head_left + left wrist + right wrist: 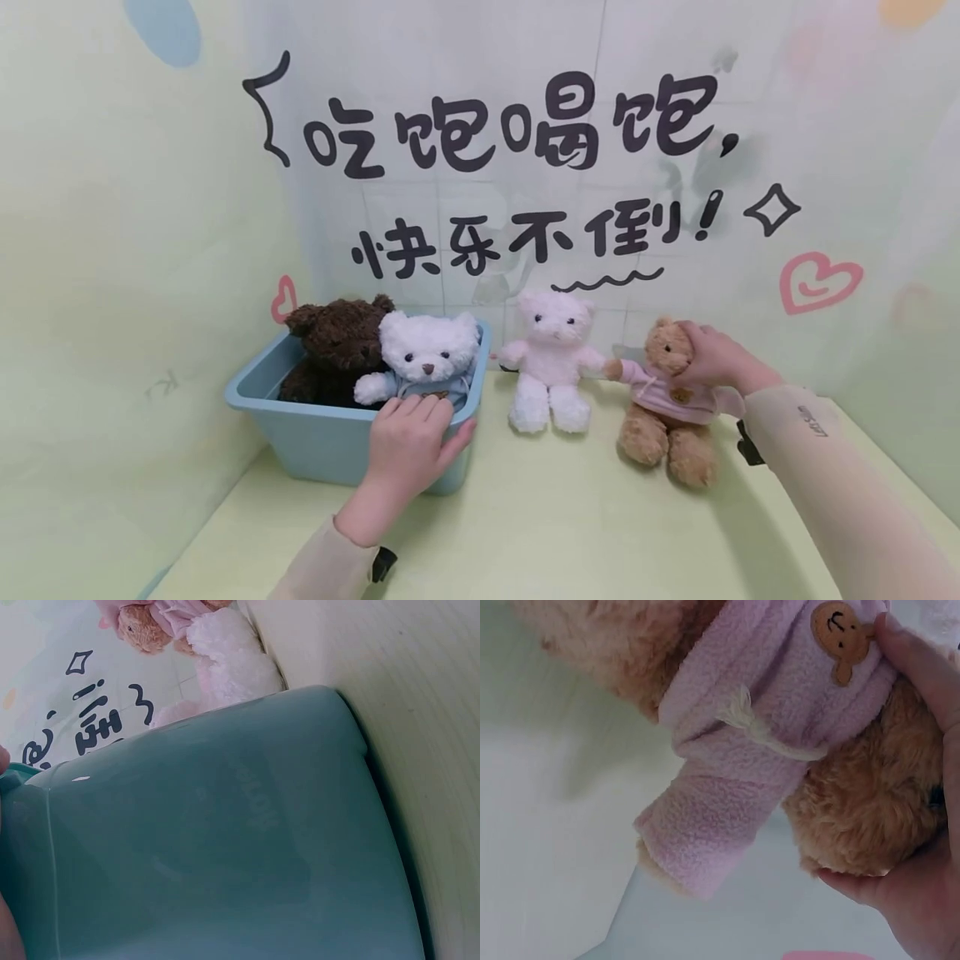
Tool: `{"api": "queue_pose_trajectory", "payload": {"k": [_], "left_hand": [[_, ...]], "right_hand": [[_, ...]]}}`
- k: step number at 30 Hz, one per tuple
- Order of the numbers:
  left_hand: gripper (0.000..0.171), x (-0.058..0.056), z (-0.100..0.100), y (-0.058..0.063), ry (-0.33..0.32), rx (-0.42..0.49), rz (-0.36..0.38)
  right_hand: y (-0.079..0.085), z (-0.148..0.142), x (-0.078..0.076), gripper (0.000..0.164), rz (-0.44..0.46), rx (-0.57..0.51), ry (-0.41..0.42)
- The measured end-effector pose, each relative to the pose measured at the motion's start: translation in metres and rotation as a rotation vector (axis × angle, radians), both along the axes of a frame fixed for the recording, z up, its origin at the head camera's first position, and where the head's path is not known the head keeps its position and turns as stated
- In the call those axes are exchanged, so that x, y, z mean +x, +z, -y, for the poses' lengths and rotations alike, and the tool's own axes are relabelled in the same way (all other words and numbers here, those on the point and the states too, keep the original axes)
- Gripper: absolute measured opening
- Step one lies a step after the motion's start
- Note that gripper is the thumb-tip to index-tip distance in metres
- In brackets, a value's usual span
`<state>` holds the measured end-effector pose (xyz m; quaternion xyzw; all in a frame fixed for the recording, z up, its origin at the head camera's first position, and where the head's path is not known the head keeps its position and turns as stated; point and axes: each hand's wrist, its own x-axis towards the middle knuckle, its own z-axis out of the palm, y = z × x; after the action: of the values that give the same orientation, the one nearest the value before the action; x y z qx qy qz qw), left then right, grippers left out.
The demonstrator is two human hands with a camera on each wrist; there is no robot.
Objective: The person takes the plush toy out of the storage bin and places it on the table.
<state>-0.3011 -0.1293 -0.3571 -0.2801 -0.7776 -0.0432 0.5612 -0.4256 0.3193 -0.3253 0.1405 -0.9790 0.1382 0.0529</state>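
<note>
My left hand (412, 437) grips the front rim of a light-blue plastic bin (322, 446), fingers curled over the edge. The bin's outer wall (210, 832) fills most of the left wrist view. Inside it sit a dark brown teddy bear (341, 333) and a white teddy bear (427, 337) in a blue top. On the right, my right hand (716, 358) holds a tan teddy bear (675, 400) in a pink hoodie by its head. In the right wrist view, thumb and fingers clasp both sides of that furry head (877, 787).
Between the bin and the tan bear, a pale pink-and-white teddy bear (555, 358) sits against the back wall (465, 192), which carries black lettering. The pale table (540, 517) runs between side walls at left and right.
</note>
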Motion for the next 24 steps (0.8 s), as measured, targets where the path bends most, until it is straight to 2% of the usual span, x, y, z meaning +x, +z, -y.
{"api": "queue_pose_trajectory", "payload": {"k": [6, 13, 18, 24], "left_hand": [[0.037, -0.003, 0.001, 0.006, 0.007, -0.012, -0.004], [0.037, -0.003, -0.003, 0.005, 0.006, -0.017, 0.023], [0.038, -0.003, -0.006, 0.002, 0.005, -0.018, 0.036], [0.037, -0.002, -0.001, 0.001, 0.002, 0.000, -0.005]], "right_hand": [[0.008, 0.007, 0.001, 0.100, -0.041, 0.069, -0.050], [0.000, 0.015, 0.007, 0.100, -0.066, 0.124, -0.093], [-0.006, 0.018, 0.013, 0.097, -0.128, 0.195, -0.096], [-0.007, 0.028, 0.013, 0.093, -0.182, 0.198, -0.073]]}}
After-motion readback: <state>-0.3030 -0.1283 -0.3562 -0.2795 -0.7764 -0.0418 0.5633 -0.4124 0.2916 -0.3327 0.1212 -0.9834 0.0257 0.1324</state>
